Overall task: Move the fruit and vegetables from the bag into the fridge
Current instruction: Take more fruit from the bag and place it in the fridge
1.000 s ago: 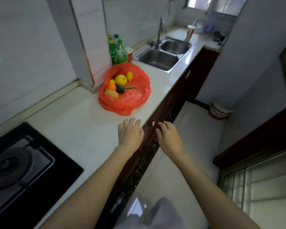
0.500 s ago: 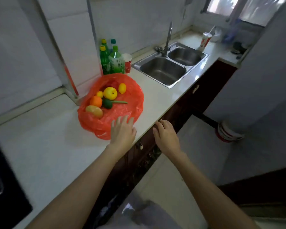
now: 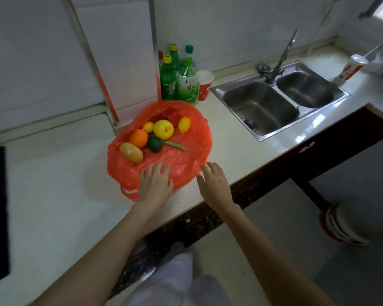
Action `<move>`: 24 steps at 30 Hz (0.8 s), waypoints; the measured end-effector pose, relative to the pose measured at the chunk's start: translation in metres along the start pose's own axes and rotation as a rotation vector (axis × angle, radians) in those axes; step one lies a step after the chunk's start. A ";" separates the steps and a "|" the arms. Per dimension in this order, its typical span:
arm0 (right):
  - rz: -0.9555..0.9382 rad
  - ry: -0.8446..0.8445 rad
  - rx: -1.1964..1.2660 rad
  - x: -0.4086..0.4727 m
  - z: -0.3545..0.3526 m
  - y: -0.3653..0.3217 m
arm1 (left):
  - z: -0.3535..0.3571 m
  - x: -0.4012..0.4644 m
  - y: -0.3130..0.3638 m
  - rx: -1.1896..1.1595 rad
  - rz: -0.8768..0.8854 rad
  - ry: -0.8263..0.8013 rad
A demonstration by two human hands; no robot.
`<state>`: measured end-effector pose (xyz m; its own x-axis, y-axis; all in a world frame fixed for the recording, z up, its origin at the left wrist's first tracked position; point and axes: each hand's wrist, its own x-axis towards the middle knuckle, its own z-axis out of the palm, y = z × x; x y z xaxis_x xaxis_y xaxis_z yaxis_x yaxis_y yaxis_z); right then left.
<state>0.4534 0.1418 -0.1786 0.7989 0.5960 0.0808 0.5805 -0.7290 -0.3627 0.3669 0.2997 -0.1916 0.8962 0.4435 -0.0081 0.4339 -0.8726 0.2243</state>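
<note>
On the pale countertop [image 3: 53,195], the crumpled red plastic bag [image 3: 186,155] lies open with its fruit piled toward the far side. Just this side of that bag, the left hand [image 3: 155,184] hovers spread-fingered over its near edge, nearer than the right hand [image 3: 215,184], likewise spread and empty beside its right corner; no fridge is visible.

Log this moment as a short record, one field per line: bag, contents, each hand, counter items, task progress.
bag: orange plastic bag, open on the white counter
contents: yellow apple, orange, lemon, avocado, green bean pod, yellowish mango-like fruit; something red behind, unclear
left hand: fingers spread, over the bag's near edge, holding nothing
right hand: open, beside the bag's right edge, holding nothing
counter items: green bottles, red and white cup, double sink
task progress: all produce in the bag; fridge not in view
</note>
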 end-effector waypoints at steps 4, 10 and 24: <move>-0.039 -0.020 0.031 0.041 0.006 -0.007 | 0.002 0.024 -0.008 -0.013 -0.061 0.009; -0.150 -0.073 0.033 0.090 0.017 -0.014 | 0.000 0.052 -0.028 -0.003 -0.154 0.041; -0.444 -0.255 0.119 0.193 0.048 -0.001 | 0.005 0.106 -0.078 0.093 -0.478 -0.015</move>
<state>0.5990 0.2741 -0.2074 0.4075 0.9128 0.0282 0.8209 -0.3527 -0.4491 0.4284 0.4134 -0.2145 0.5955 0.7967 -0.1030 0.8030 -0.5868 0.1042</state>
